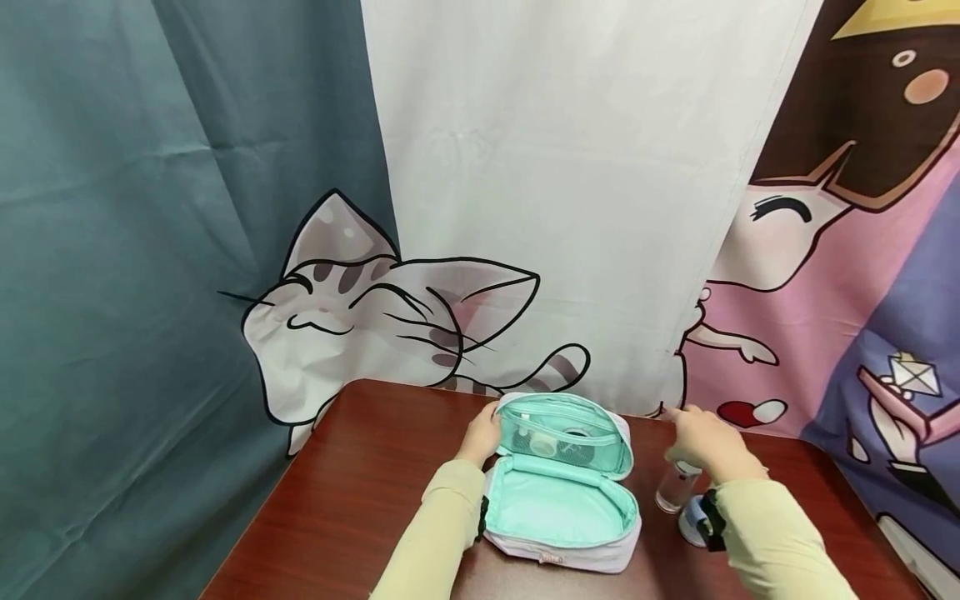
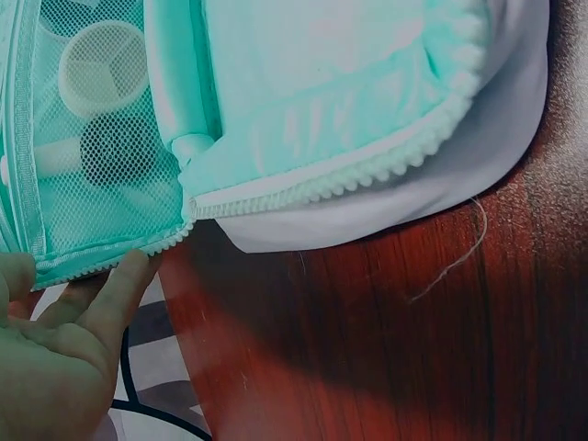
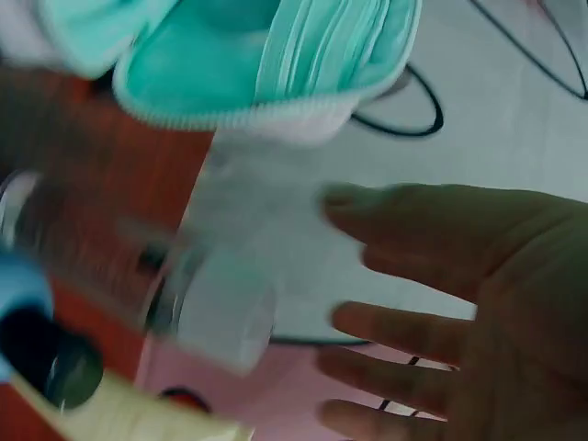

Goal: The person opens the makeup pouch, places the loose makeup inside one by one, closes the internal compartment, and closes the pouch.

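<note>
Mint-lined bag (image 1: 558,504) on the table (image 1: 375,467), left hand (image 1: 482,435) pinching its lid (image 1: 566,412), right hand (image 1: 705,442) loosely spread beside a clear bottle (image 1: 672,492). On my feed I see a blue-white container (image 1: 692,527) crowding that wrist; the bag's front mark (image 1: 551,557) is too tiny to read.

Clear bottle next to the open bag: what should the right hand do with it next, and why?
Probably the right hand should close gently round the clear bottle. Its fingers look straight and hold nothing, close to the bottle's white cap, while the left hand grips the edge of the open bag.
</note>
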Tool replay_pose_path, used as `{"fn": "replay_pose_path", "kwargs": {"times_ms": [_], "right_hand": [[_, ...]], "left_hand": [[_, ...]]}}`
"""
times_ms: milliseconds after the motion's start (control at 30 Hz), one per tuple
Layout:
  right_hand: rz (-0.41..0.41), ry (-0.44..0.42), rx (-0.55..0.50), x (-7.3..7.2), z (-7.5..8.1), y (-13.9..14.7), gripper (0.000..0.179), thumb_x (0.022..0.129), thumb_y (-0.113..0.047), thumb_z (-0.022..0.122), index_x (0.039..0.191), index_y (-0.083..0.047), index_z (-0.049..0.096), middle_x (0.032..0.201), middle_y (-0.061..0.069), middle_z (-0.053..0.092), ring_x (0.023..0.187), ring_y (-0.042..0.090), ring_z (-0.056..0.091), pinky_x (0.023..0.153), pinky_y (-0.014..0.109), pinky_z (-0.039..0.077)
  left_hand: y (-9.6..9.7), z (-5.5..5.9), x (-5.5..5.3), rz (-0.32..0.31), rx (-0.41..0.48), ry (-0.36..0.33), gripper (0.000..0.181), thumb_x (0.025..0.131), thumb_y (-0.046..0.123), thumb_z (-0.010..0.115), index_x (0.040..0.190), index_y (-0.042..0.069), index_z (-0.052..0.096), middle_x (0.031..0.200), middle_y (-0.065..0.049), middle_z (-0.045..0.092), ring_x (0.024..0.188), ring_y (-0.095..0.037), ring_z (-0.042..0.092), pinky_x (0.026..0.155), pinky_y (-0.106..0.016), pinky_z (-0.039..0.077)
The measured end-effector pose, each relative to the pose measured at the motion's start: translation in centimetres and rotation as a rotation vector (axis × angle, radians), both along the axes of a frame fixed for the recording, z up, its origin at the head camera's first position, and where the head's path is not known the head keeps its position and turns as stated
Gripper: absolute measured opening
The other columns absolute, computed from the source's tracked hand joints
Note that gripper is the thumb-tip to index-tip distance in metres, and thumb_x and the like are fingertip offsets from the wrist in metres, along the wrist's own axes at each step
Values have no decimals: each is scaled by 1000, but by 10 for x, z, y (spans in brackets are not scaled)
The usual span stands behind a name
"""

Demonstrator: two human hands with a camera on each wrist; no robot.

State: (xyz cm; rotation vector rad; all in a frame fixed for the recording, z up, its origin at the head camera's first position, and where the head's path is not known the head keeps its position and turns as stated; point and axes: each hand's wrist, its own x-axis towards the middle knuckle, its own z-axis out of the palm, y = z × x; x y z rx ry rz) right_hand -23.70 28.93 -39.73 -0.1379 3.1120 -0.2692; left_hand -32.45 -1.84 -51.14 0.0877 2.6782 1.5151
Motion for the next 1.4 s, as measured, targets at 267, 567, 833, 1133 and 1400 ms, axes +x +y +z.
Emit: {"fn": "replay_pose_path", "kwargs": {"times_ms": [267,567,833,1133,1400], "right_hand": [[53,-196,-63,2,-31,17,51,58,4,75,107,-4,63,88,12,53,69,22,49,57,36,44],[57,-123,-18,1,-30,15,37,67,-3,68,102,-2,59,91,15,60,81,32,56,71,50,45],[109,-93,-85,1,14,-13,26,68,-16,69,92,-8,64,84,5,62,74,22,55,64,43,45],[264,-51,-289,-9,3,-54,27,65,-14,73,87,-7,58,78,1,58,66,14,50,59,31,43],[390,-35,-462,-19,-48,-84,25,67,-12,72,80,-9,52,74,-3,55,61,9,46,55,26,41]], "left_hand": [[-5,3,1,-13,-34,-43,39,101,17,37,138,7,42,136,-16,45,124,-36,41,98,-49,34],[-7,0,1,-54,-33,-49,40,101,17,37,140,7,40,138,-15,43,126,-35,38,100,-49,32],[-9,2,2,-79,-20,-73,41,101,17,36,141,7,38,140,-16,40,127,-35,36,100,-49,31],[-10,1,0,-91,-25,-80,41,102,18,34,141,7,37,139,-15,41,127,-34,37,101,-48,31],[-10,1,2,-93,-26,-100,40,102,18,33,140,8,39,138,-15,42,127,-35,37,100,-49,31]]}}
